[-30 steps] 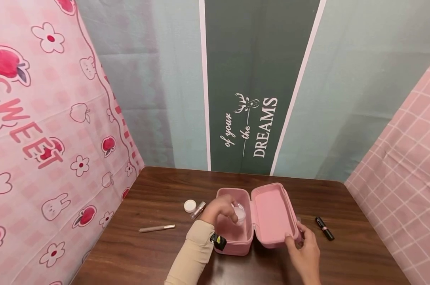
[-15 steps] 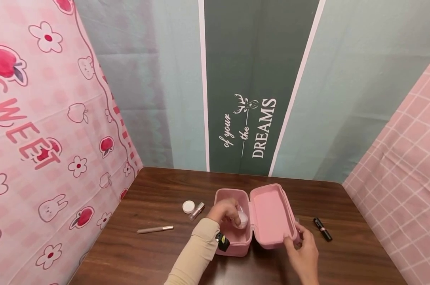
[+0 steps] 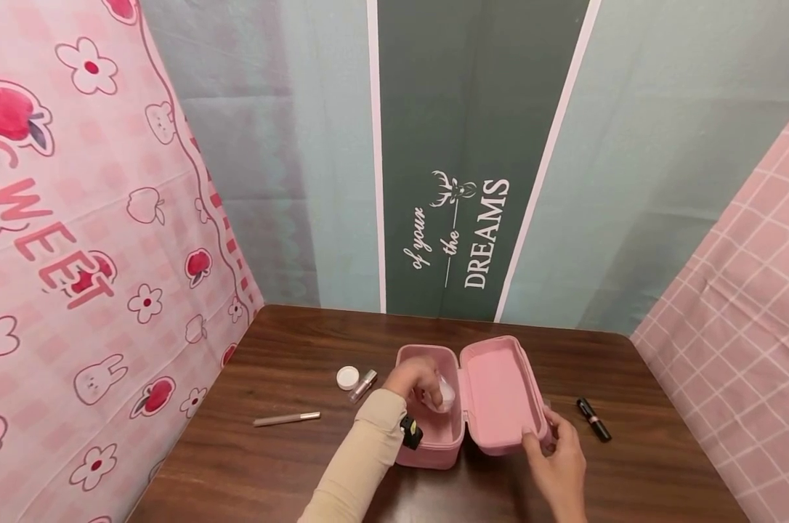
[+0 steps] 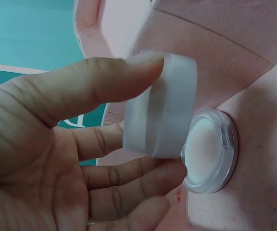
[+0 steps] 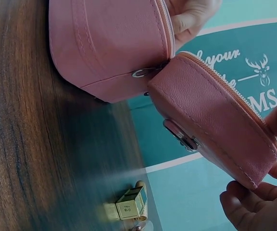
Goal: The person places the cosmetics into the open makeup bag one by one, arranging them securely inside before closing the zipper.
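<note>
The pink zippered case (image 3: 429, 456) stands on the table with its lid (image 3: 502, 392) swung out to the right. My left hand (image 3: 417, 383) reaches inside and holds a small round frosted jar (image 4: 177, 106) between thumb and fingers. In the left wrist view, a clear-edged round compact (image 4: 207, 151) sits in the case just beyond the jar. My right hand (image 3: 559, 461) grips the lid's outer front corner, thumb on its rim. From the right wrist, the lid's metal buckle (image 5: 181, 137) shows on its outer face.
Left of the case lie a white round container (image 3: 347, 378), a clear tube with a silver cap (image 3: 363, 386) and a slim pen-like stick (image 3: 286, 419). A black tube (image 3: 593, 420) lies right. A gold box (image 5: 131, 204) stands beyond the lid.
My left hand, with the jar, has shifted slightly to the right inside the case. The right hand keeps its hold on the lid.
</note>
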A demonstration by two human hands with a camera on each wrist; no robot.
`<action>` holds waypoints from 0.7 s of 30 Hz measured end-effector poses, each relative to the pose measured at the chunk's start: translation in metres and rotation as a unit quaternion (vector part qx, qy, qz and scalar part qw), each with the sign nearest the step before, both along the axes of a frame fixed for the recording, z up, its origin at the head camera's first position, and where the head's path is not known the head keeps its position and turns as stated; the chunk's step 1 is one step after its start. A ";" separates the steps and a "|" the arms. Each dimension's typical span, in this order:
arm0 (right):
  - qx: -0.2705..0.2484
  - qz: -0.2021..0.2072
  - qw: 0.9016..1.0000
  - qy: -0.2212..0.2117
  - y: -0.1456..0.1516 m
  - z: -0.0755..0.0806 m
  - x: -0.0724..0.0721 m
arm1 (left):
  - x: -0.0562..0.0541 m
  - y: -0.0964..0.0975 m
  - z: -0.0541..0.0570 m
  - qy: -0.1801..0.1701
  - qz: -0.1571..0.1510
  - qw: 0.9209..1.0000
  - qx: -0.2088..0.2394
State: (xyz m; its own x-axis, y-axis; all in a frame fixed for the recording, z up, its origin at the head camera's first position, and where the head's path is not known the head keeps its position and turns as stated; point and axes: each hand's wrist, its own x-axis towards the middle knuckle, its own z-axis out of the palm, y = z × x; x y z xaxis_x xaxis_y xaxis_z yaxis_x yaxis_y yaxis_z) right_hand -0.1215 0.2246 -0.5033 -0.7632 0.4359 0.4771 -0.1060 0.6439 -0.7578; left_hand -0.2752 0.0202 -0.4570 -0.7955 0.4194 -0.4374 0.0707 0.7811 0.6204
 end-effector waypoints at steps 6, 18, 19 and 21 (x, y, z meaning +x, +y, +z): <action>0.001 0.005 1.000 0.004 0.000 -0.001 -0.001 | -0.006 0.005 -0.003 0.000 -0.042 0.998 -0.045; -0.012 0.000 1.000 -0.014 -0.001 0.003 0.000 | -0.008 0.005 -0.011 -0.046 -0.107 0.992 -0.041; -0.012 0.000 1.000 -0.015 -0.001 0.004 0.000 | -0.009 0.005 -0.011 -0.047 -0.107 0.992 -0.041; -0.013 0.001 1.000 -0.014 0.000 0.004 0.000 | -0.009 0.004 -0.012 -0.044 -0.108 0.992 -0.040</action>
State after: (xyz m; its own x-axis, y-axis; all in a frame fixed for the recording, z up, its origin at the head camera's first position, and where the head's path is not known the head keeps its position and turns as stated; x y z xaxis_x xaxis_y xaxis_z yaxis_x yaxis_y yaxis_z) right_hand -0.1216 0.2241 -0.4995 -0.7766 0.4470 0.4439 -0.0851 0.6238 -0.7770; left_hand -0.2844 0.0243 -0.4687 -0.6481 0.5368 -0.5402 0.1905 0.8010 0.5675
